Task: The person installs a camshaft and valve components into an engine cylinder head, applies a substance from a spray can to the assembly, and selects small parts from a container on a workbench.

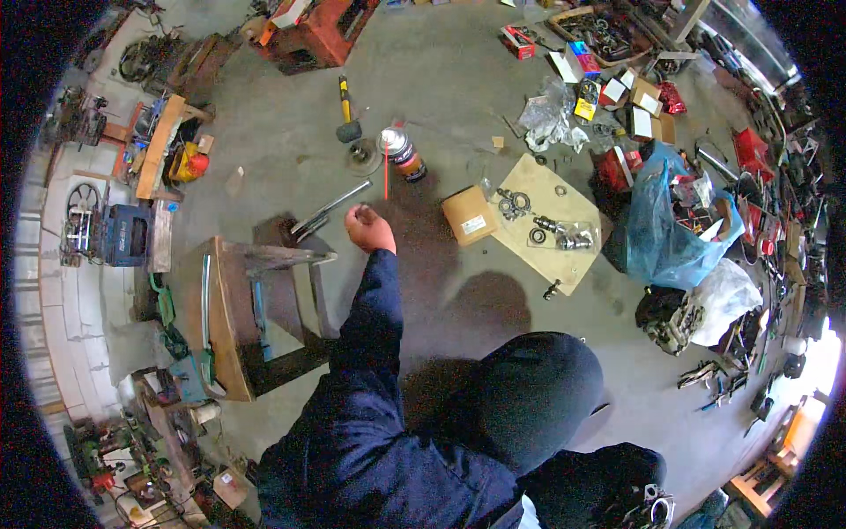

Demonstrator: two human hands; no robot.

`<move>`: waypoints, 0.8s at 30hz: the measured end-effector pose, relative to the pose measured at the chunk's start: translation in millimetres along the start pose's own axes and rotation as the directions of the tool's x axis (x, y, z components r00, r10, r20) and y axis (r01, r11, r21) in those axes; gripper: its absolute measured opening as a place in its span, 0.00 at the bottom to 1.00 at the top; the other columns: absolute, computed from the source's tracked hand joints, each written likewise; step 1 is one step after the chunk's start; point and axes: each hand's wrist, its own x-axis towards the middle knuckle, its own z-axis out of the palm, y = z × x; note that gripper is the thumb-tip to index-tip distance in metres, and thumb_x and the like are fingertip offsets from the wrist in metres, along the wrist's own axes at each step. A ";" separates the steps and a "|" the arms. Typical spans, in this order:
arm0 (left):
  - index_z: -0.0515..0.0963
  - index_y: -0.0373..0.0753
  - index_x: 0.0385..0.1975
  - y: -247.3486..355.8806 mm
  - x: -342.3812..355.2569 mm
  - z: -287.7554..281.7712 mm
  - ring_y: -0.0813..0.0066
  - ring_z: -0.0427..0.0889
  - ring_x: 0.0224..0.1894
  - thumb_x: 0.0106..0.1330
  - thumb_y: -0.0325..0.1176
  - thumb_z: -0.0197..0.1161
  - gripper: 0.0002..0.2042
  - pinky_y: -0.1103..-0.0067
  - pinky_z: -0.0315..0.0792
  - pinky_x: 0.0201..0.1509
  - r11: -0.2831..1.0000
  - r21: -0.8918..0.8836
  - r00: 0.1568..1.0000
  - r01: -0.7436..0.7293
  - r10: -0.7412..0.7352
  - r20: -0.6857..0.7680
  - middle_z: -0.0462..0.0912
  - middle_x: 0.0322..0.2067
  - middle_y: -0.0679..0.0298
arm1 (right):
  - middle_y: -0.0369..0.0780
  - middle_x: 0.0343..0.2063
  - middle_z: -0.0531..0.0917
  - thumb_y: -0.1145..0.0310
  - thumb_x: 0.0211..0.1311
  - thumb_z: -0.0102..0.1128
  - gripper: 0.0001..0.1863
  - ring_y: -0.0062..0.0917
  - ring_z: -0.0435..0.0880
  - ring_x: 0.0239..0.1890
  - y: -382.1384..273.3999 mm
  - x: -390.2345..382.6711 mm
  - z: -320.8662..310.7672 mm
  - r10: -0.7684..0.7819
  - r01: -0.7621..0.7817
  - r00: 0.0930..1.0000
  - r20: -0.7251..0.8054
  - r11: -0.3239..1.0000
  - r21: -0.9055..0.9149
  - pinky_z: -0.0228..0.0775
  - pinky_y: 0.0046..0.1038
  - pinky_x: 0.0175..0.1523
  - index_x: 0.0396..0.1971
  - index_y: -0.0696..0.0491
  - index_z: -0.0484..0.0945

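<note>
My left hand point(370, 230), in a dark sleeve, stretches forward over the floor with its fingers curled closed. Whatever it may hold is hidden. Just beyond it lie long metal rods or tool handles point(331, 210). A spray can point(407, 157) with a thin red straw stands ahead and to the right, beside a round metal disc point(361, 157). Further off lies a hammer point(345, 108) with a yellow and black handle. My right hand does not show. At the lower edge, a bare metal part point(659, 506) is partly seen against dark cloth.
A wooden stool point(231, 322) lies at my left. To the right, a cardboard sheet point(551, 251) bears bearings and a shaft-like part, with a small carton point(469, 215) at its edge. Beyond are a blue plastic bag point(656, 234), opened boxes and scattered tools. A red crate point(319, 40) stands far ahead.
</note>
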 end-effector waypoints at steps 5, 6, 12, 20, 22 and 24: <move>0.76 0.32 0.46 27.3 -52.6 -1.0 0.64 0.81 0.41 0.74 0.29 0.60 0.08 0.71 0.76 0.46 0.980 -0.160 0.993 -0.121 0.122 -0.007 0.81 0.40 0.54 | 0.49 0.72 0.64 0.58 0.66 0.66 0.47 0.37 0.67 0.71 1.3 -1.3 -4.6 0.025 -0.024 0.998 -0.051 0.999 0.025 0.58 0.38 0.74 0.77 0.54 0.48; 0.76 0.33 0.45 52.9 -85.6 5.2 0.65 0.80 0.41 0.74 0.29 0.60 0.07 0.71 0.75 0.46 0.970 -0.239 0.995 -0.034 0.054 0.078 0.81 0.40 0.55 | 0.49 0.72 0.64 0.58 0.66 0.66 0.47 0.37 0.67 0.71 3.1 -6.3 -13.8 0.044 -0.042 0.993 -0.110 0.999 0.021 0.58 0.38 0.74 0.77 0.54 0.48; 0.78 0.35 0.40 76.3 -209.0 -19.0 0.57 0.81 0.39 0.70 0.26 0.62 0.04 0.68 0.75 0.44 0.855 -0.452 0.671 -0.253 0.492 0.555 0.81 0.36 0.54 | 0.49 0.73 0.62 0.57 0.66 0.67 0.49 0.37 0.66 0.71 16.9 -29.7 -30.7 0.078 -0.071 0.988 -0.136 0.996 0.055 0.58 0.37 0.74 0.78 0.55 0.46; 0.80 0.36 0.39 101.5 -290.3 -4.5 0.52 0.84 0.40 0.67 0.25 0.64 0.04 0.66 0.78 0.47 0.768 -0.614 0.356 -0.182 0.633 0.687 0.83 0.37 0.53 | 0.50 0.74 0.61 0.56 0.66 0.68 0.52 0.37 0.65 0.72 74.2 -81.2 -107.9 0.164 -0.136 0.952 -0.258 0.983 0.122 0.57 0.36 0.75 0.79 0.56 0.44; 0.80 0.35 0.38 103.3 -289.1 3.4 0.52 0.83 0.39 0.68 0.26 0.64 0.03 0.66 0.77 0.45 0.686 -0.663 0.250 -0.301 0.727 0.639 0.83 0.36 0.53 | 0.48 0.72 0.65 0.56 0.66 0.66 0.48 0.35 0.69 0.69 54.2 -87.0 -104.2 0.180 -0.152 0.972 -0.151 0.972 0.181 0.61 0.35 0.73 0.78 0.56 0.48; 0.81 0.35 0.38 97.3 -288.5 9.1 0.52 0.83 0.37 0.69 0.27 0.64 0.03 0.65 0.76 0.43 0.684 -0.674 0.190 -0.280 0.727 0.660 0.83 0.34 0.53 | 0.45 0.66 0.72 0.55 0.67 0.63 0.42 0.31 0.76 0.64 28.7 -89.4 -98.5 0.276 -0.275 0.959 0.061 0.864 0.422 0.67 0.35 0.69 0.74 0.57 0.55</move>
